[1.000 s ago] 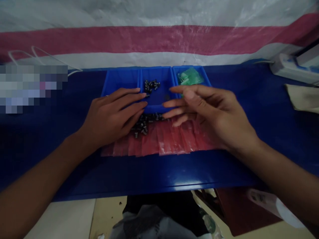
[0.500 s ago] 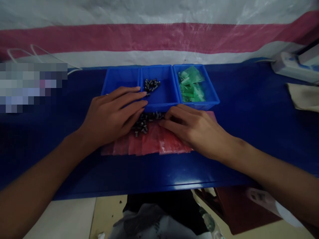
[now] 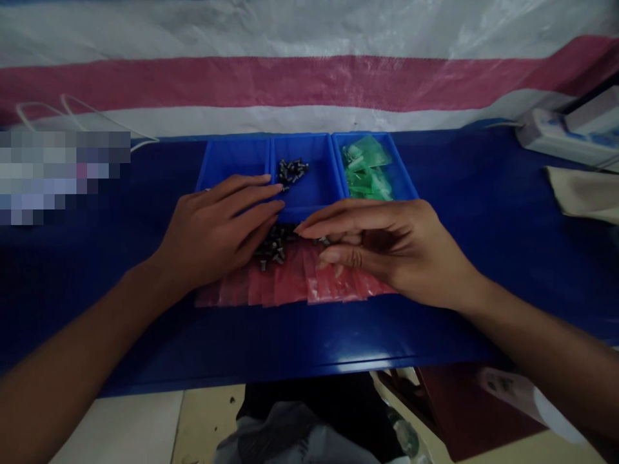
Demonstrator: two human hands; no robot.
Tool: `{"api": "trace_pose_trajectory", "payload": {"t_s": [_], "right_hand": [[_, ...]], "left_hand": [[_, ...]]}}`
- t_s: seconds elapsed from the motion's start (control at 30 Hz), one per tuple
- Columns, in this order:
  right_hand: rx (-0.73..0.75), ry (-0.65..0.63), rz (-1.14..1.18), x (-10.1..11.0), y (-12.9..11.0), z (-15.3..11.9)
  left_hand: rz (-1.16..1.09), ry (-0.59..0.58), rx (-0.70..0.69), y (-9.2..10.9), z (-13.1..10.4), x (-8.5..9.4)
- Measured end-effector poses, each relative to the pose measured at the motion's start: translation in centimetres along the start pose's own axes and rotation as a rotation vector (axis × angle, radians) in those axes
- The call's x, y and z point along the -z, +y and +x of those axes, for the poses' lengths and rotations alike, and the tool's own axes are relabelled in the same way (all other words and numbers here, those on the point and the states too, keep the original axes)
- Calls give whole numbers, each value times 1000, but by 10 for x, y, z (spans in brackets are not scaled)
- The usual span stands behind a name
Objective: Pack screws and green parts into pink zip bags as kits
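A pile of dark screws [image 3: 275, 245] lies on overlapping red plastic bags [image 3: 290, 277] in front of three joined blue bins. My left hand [image 3: 222, 222] rests palm down at the pile's left side, fingers spread, its fingertips by the front of the middle bin [image 3: 316, 190]. At the pile's right side, my right hand [image 3: 396, 248] is turned with its palm partly showing, its fingers curled around screws [image 3: 323, 240]. More screws [image 3: 291, 170] are in the middle bin. The right bin [image 3: 403, 171] holds green plastic bags [image 3: 367, 167].
A striped sheet [image 3: 309, 84] hangs behind the blue table [image 3: 309, 335]. At the right are a white power strip [image 3: 556, 138] and a beige cloth [image 3: 580, 193]. White cables [image 3: 91, 111] are at the left; a dark red stool [image 3: 464, 412] stands below.
My right hand has rolled over from palm down and gathered screws from the pile's right side. My left hand has barely moved. The view has tilted slightly.
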State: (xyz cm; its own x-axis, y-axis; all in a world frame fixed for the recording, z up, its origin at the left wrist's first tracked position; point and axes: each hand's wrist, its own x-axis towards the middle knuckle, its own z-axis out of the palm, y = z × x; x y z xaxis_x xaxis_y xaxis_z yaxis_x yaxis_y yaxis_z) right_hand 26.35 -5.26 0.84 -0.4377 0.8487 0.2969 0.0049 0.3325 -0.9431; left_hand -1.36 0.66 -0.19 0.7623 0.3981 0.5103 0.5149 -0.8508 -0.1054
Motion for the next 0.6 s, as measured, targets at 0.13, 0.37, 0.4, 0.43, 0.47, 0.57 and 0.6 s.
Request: {"api": "trace_pose_trajectory", "payload": {"t_s": [0.13,0.37,0.4,0.43,0.47,0.57,0.6], "right_hand": [[-133,-72,249,-1,-3,0],[-379,-36,389,2,4,4],[-342,59,424,2,4,5],[-294,156,452,2,4,5],[-242,240,456,2,3,5],[-61,321,81,2,2,1],[25,270,-186,1,2,-1]], "left_hand": [[61,35,-61,-1,1,-1],[137,71,-119,0,3,-2],[139,65,-114,0,3,-1],[143,58,-112,0,3,-1],[146,51,-111,0,3,-1],[130,50,-99,0,3,0],[122,53,-98,1,3,1]]}}
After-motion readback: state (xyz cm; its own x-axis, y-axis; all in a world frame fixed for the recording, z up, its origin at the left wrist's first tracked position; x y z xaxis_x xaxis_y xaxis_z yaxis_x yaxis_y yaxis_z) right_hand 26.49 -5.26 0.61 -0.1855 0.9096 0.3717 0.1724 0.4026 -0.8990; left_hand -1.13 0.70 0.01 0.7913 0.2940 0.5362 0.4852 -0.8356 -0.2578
